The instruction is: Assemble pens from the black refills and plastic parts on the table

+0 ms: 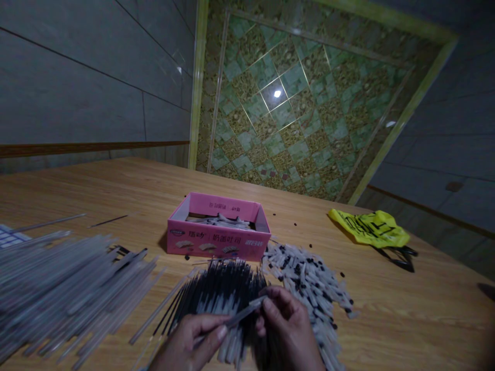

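Note:
My left hand (195, 337) is closed around a thin translucent plastic tube (243, 313) that slants up to the right. At the tube's far end, my right hand (288, 322) pinches it between thumb and fingers, where a short whitish piece (257, 302) shows. Blur hides whether that piece is separate from the tube. Under both hands lies a pile of thin dark-tipped sticks (220, 281), with pale tubes at its near end. Just right of my right hand is a heap of short whitish tubes with black bits (309, 283).
A pink open box (218, 245) holding thin whitish pieces stands behind the pile. Many long translucent tubes (69, 288) lie at the left. A yellow plastic bag (371, 226) with black straps rests at the right on the wooden table (406, 319). Tiled walls rise behind.

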Demonstrator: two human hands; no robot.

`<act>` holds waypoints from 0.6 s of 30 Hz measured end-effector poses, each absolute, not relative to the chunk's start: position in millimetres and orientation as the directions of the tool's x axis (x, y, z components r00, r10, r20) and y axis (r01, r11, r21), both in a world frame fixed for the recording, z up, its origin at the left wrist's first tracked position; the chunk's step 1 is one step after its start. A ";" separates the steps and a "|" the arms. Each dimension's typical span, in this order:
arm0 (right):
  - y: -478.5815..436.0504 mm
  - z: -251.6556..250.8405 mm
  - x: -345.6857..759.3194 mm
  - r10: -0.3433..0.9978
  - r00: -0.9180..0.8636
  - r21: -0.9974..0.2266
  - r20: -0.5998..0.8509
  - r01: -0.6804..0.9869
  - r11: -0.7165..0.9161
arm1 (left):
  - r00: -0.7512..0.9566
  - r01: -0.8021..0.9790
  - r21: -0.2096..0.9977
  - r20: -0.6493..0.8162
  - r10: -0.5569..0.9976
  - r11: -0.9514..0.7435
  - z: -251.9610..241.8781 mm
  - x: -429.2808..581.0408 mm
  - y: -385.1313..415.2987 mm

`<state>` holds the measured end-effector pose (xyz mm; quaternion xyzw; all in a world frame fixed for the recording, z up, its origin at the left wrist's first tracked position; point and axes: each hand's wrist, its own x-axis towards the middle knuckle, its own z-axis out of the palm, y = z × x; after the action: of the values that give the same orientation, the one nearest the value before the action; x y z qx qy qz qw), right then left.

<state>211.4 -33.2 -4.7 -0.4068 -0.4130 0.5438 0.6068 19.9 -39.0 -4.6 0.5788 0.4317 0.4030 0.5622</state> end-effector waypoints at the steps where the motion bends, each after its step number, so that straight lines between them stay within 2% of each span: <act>1: -33.2 -4.2 211.4 0.995 0.061 -0.946 0.075 -0.313 0.090 | 0.297 0.061 0.998 -0.017 0.955 -0.001 -5.2 20.3 -38.6; 5: -35.1 2.8 214.7 0.994 -0.015 -0.970 0.108 -0.220 0.103 | 0.282 0.139 0.990 -0.031 0.959 -0.009 -9.4 22.3 -35.2; 11: -41.3 9.7 220.7 0.987 -0.112 -0.991 0.115 0.059 0.122 | 0.381 0.197 0.979 -0.030 0.924 -0.050 -7.7 20.2 -33.3; 15: -41.8 1.4 218.6 0.988 -0.103 -0.987 0.111 0.101 0.122 | 0.310 0.232 0.959 0.084 0.947 -0.161 -3.8 20.4 -39.3; 18: -39.6 -9.0 214.3 0.997 -0.041 -0.998 0.062 0.002 0.062 | 0.194 0.346 0.881 0.269 0.943 -0.322 -4.8 21.6 -43.6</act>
<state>214.3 -39.6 -9.0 -0.4746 -0.5263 0.4936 0.5041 21.6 -43.6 -4.8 0.6901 0.4670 0.4300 0.3475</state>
